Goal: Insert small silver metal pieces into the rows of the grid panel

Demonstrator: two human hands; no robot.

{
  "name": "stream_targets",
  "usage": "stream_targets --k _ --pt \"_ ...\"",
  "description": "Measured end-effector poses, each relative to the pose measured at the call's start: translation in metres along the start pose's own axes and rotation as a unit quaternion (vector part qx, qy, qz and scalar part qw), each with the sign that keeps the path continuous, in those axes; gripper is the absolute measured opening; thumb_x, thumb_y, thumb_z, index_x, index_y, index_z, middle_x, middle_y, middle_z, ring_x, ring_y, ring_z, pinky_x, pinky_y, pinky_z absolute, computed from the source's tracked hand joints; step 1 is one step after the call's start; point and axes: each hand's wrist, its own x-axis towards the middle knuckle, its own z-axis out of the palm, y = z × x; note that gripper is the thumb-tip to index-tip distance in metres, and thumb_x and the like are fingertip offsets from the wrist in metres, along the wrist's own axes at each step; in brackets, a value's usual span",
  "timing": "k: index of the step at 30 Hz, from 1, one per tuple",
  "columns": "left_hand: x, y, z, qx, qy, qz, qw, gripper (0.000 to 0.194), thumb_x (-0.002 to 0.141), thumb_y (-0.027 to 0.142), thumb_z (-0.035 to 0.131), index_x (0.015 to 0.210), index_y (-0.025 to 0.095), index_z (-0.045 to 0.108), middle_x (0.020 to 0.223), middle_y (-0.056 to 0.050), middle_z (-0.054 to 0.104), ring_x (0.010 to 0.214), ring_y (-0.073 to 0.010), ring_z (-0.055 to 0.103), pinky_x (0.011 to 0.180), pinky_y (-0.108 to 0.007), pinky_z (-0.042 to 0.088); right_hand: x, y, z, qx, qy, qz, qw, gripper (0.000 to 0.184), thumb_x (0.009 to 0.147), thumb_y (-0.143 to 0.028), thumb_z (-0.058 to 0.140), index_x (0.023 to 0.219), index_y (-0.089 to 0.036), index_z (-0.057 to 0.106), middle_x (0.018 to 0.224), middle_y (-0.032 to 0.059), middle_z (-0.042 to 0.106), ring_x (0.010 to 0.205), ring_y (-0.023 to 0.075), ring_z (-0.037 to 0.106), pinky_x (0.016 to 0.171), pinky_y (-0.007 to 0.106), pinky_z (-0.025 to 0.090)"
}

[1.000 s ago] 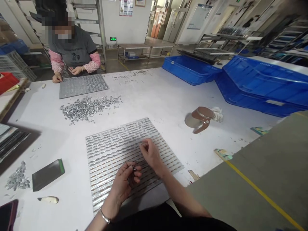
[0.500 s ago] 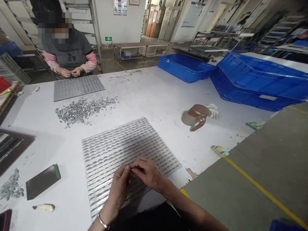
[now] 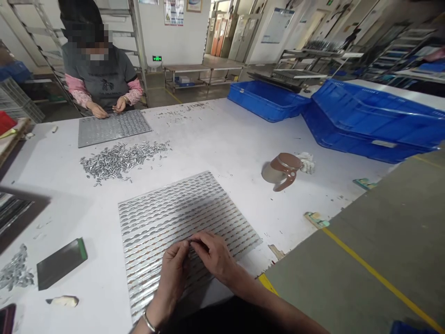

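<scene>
A silvery perforated sheet of small leaf-shaped metal pieces lies on the white table in front of me. My left hand and my right hand meet over its near edge, fingertips pinched together on a tiny piece I cannot make out. A bracelet sits on my left wrist.
A pile of loose metal pieces lies beyond the sheet. Across the table a person's hands rest on a second sheet. A brown cup lies on its side at right. Blue bins stand far right. A dark green-edged block lies at left.
My right hand has come back from the sheet's middle to meet my left hand at the near edge. The person opposite has lowered both hands onto the second sheet.
</scene>
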Motion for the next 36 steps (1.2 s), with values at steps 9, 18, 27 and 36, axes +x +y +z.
stream_targets --k 9,18,27,36 --pt "0.000 0.002 -0.001 0.010 0.022 0.028 0.999 0.028 0.075 0.041 0.076 0.087 0.018 0.067 0.070 0.001 0.063 0.049 -0.0064 0.042 0.042 -0.019 0.025 0.029 0.035 -0.016 0.137 0.075 0.128 0.979 0.021 0.086 -0.038 0.058 0.089 -0.019 0.067 0.068 0.0002 0.064 0.057 0.0167 0.059 0.059 0.029 0.051" --pt "0.000 0.007 0.002 -0.023 -0.028 -0.030 0.999 0.037 0.073 0.039 0.079 0.095 0.014 0.063 0.100 -0.013 0.071 0.078 -0.0165 0.065 0.051 -0.021 0.044 0.073 0.087 -0.029 -0.110 0.079 0.101 0.986 0.018 0.084 -0.029 0.048 0.080 -0.020 0.064 0.073 0.0028 0.067 0.070 0.0205 0.061 0.072 0.032 0.047" --pt "0.003 0.005 0.000 0.008 -0.032 -0.036 0.999 0.036 0.073 0.044 0.079 0.080 0.016 0.059 0.086 -0.009 0.072 0.070 -0.0140 0.065 0.040 -0.015 0.036 0.076 0.090 -0.027 -0.160 0.097 0.135 0.973 0.020 0.081 -0.024 0.055 0.101 -0.020 0.058 0.070 0.0004 0.065 0.068 0.0217 0.062 0.068 0.031 0.045" --pt "0.001 0.012 0.002 -0.036 -0.041 -0.052 0.997 0.041 0.068 0.031 0.085 0.099 0.014 0.063 0.094 -0.009 0.071 0.078 -0.0145 0.067 0.058 -0.019 0.051 0.044 0.042 -0.025 -0.069 0.031 0.020 0.997 0.015 0.091 -0.028 0.053 0.085 -0.020 0.064 0.078 0.0028 0.067 0.073 0.0186 0.061 0.072 0.029 0.046"
